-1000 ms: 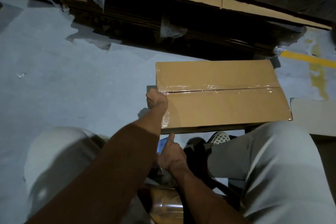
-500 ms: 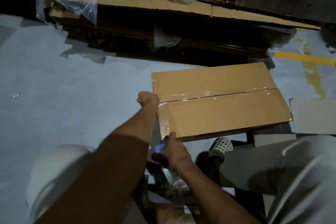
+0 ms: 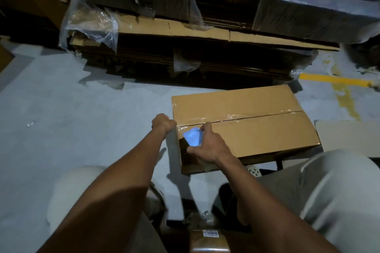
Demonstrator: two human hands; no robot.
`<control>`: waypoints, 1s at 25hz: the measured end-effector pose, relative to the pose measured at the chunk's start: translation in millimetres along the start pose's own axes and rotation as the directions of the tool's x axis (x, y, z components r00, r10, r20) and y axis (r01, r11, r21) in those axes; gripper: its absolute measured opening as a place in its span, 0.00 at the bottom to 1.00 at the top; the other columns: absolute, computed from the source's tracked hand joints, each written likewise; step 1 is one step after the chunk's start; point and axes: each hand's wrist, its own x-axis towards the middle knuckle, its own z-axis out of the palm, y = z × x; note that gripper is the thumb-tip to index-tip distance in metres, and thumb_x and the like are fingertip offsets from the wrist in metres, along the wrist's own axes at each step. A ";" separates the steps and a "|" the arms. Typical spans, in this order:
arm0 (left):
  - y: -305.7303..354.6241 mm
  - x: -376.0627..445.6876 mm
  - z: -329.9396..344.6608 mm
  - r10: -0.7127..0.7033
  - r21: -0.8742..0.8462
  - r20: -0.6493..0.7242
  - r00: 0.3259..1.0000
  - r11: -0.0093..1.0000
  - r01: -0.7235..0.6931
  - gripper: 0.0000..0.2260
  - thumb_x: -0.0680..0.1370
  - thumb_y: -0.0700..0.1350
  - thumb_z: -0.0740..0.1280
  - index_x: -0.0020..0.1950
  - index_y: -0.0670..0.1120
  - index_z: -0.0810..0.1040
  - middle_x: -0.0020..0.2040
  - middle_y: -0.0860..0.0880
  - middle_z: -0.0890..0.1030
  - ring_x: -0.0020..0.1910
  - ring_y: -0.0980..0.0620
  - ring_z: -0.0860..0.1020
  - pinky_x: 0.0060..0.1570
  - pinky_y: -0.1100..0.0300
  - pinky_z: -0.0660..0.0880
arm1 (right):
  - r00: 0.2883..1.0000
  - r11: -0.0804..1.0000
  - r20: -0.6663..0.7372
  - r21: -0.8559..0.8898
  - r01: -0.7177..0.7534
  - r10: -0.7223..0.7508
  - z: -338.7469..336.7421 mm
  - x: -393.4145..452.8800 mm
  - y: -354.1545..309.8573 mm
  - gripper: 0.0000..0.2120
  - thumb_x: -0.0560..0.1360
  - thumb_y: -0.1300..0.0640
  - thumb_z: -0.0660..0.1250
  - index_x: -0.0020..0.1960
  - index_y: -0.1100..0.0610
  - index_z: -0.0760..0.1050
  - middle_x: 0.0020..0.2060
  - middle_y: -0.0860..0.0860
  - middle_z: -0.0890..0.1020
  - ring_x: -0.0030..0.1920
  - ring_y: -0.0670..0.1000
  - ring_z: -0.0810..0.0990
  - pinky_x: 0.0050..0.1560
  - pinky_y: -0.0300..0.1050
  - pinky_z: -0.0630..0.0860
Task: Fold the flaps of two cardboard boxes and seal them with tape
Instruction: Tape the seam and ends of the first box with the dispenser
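The box (image 3: 257, 129) lay lengthwise left to right; the right hand (image 3: 207, 146) gripped a blue card (image 3: 192, 137), the left hand (image 3: 163, 124) fisted at its end.

Box (image 3: 257, 129): plain brown corrugated cardboard, matt, smooth-faced, unprinted. Tape (image 3: 242, 118) along its centre seam: clear plastic film, glossy, wrinkled in places and catching light. Small blue card (image 3: 192, 137) at the box's near-left corner: smooth, with a faint sheen; material cannot be told. Stack of flattened cartons (image 3: 185, 33) behind: brown cardboard, matt, edges rough and frayed, partly covered in clear plastic wrap (image 3: 90, 24), glossy, crumpled and torn. Floor (image 3: 72, 119): grey, painted or sealed concrete by its look, matt, with scuffs; a yellow painted line (image 3: 333, 79), worn and smeared. Trousers (image 3: 339, 191): light grey woven cloth, matt, softly creased.
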 end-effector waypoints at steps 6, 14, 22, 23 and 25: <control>30.0 -60.6 -1.9 -0.127 -0.233 0.472 0.872 0.936 0.263 0.29 0.70 0.68 0.69 0.56 0.45 0.74 0.45 0.43 0.73 0.34 0.48 0.74 0.35 0.50 0.79 | 0.928 0.913 -0.298 -0.397 0.092 -0.223 16.2 9.2 32.8 0.31 0.69 0.52 0.70 0.67 0.53 0.58 0.52 0.54 0.80 0.51 0.59 0.80 0.47 0.50 0.74; 39.2 -98.1 58.8 -0.071 -0.498 0.566 0.822 0.765 0.408 0.25 0.68 0.55 0.78 0.57 0.42 0.78 0.52 0.44 0.77 0.48 0.47 0.76 0.43 0.50 0.76 | 0.739 0.679 -0.366 -0.716 0.166 -0.566 10.6 10.5 80.9 0.35 0.55 0.57 0.82 0.61 0.63 0.77 0.41 0.55 0.84 0.39 0.54 0.82 0.42 0.47 0.79; 62.0 -68.9 107.6 0.035 -0.554 0.347 0.937 0.814 0.174 0.22 0.66 0.53 0.80 0.53 0.41 0.82 0.43 0.46 0.85 0.34 0.51 0.79 0.29 0.63 0.71 | 0.778 0.846 -0.451 -0.501 0.185 -0.437 -55.8 54.3 126.5 0.26 0.77 0.37 0.52 0.64 0.55 0.70 0.57 0.51 0.77 0.56 0.52 0.74 0.58 0.47 0.70; 71.9 -66.5 117.8 0.072 -0.540 0.343 0.936 0.831 0.134 0.21 0.66 0.53 0.79 0.52 0.42 0.83 0.42 0.47 0.86 0.35 0.51 0.80 0.32 0.62 0.73 | 0.803 0.903 -0.501 -0.418 0.103 -0.323 -70.8 62.5 136.8 0.26 0.78 0.37 0.50 0.65 0.55 0.70 0.58 0.51 0.77 0.57 0.51 0.73 0.59 0.47 0.69; 91.0 -61.3 137.3 0.133 -0.532 0.341 0.931 0.844 0.074 0.20 0.65 0.53 0.80 0.51 0.43 0.83 0.41 0.48 0.86 0.39 0.49 0.83 0.40 0.57 0.79 | 0.832 0.946 -0.543 -0.314 -0.076 -0.113 -101.4 79.2 162.6 0.26 0.80 0.38 0.50 0.66 0.55 0.68 0.59 0.52 0.76 0.59 0.51 0.72 0.61 0.49 0.69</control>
